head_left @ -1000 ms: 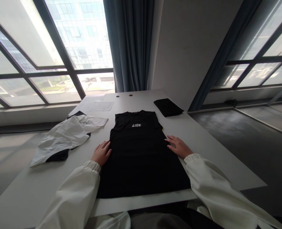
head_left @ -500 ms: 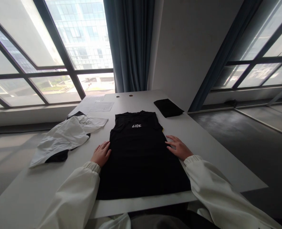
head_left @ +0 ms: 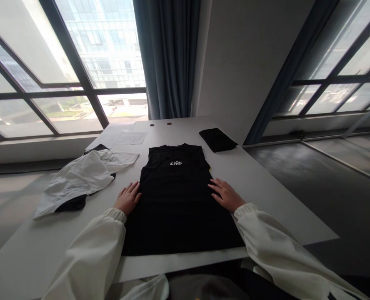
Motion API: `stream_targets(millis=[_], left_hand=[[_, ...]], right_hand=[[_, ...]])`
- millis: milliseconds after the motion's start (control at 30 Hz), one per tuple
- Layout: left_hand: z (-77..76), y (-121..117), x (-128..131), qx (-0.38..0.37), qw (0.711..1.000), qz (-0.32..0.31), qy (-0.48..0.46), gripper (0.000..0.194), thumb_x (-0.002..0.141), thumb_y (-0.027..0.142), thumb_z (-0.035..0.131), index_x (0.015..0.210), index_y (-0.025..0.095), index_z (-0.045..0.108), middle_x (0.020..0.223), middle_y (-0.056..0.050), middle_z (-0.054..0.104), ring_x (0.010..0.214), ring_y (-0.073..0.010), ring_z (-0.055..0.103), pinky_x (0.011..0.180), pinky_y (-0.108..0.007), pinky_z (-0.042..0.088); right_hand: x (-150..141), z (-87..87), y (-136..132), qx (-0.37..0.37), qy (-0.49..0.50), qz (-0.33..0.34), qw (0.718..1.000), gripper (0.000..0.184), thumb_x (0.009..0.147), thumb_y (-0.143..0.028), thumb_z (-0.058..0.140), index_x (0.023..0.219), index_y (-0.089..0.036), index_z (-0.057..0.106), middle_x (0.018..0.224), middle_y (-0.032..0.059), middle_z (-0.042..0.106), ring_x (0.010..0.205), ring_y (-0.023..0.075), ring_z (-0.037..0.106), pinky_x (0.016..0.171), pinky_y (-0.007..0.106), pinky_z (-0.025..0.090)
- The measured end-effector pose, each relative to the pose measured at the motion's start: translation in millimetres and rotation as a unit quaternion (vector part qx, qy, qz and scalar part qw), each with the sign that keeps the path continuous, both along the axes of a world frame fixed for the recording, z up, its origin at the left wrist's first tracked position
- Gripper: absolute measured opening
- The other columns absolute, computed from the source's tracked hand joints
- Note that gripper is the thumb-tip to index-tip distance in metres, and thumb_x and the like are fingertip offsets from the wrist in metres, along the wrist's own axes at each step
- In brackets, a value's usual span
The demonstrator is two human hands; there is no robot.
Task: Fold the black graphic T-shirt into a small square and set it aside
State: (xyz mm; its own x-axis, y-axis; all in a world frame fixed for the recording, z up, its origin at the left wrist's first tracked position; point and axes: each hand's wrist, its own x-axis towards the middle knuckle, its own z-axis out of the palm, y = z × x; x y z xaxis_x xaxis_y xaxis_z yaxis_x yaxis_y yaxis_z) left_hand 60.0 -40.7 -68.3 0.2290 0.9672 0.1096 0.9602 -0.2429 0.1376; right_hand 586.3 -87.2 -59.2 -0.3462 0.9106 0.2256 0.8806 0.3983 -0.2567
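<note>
A black sleeveless-looking shirt (head_left: 181, 208) lies flat on the white table (head_left: 275, 212), its neckline away from me and a small white print near the top. Along its left edge rests my left hand (head_left: 128, 198), palm down with the fingers stretched out. My right hand (head_left: 226, 195) lies at the opposite edge, fingers spread, the tips on the black cloth. Neither hand grips anything. I cannot tell whether the sleeves are tucked beneath the shirt; a bit of yellow shows at its right edge.
On the left lies a crumpled white and black garment (head_left: 81, 179). A folded black cloth (head_left: 218, 139) sits at the far right, and papers (head_left: 130, 138) lie at the far left. Two round holes mark the table's far end, by a blue curtain (head_left: 168, 58) and windows.
The right hand has shifted slightly inward onto the shirt's edge. The view has moved a little; the shirt and the other garments lie as before.
</note>
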Motion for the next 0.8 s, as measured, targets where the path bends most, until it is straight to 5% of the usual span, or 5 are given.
stream_targets(millis=[800], left_hand=[[-2.0, 1.7, -3.4, 0.000, 0.999, -0.001, -0.034, 0.058, 0.103, 0.044, 0.043, 0.159, 0.029, 0.049, 0.168, -0.005, 0.045, 0.157, -0.0291, 0.039, 0.129, -0.052, 0.030]], right_hand=[[7.6, -5.0, 4.9, 0.005, 0.033, -0.019, 0.999, 0.050, 0.100, -0.040, 0.055, 0.148, -0.029, 0.064, 0.161, 0.0081, 0.053, 0.154, 0.0356, 0.041, 0.126, 0.060, 0.037]])
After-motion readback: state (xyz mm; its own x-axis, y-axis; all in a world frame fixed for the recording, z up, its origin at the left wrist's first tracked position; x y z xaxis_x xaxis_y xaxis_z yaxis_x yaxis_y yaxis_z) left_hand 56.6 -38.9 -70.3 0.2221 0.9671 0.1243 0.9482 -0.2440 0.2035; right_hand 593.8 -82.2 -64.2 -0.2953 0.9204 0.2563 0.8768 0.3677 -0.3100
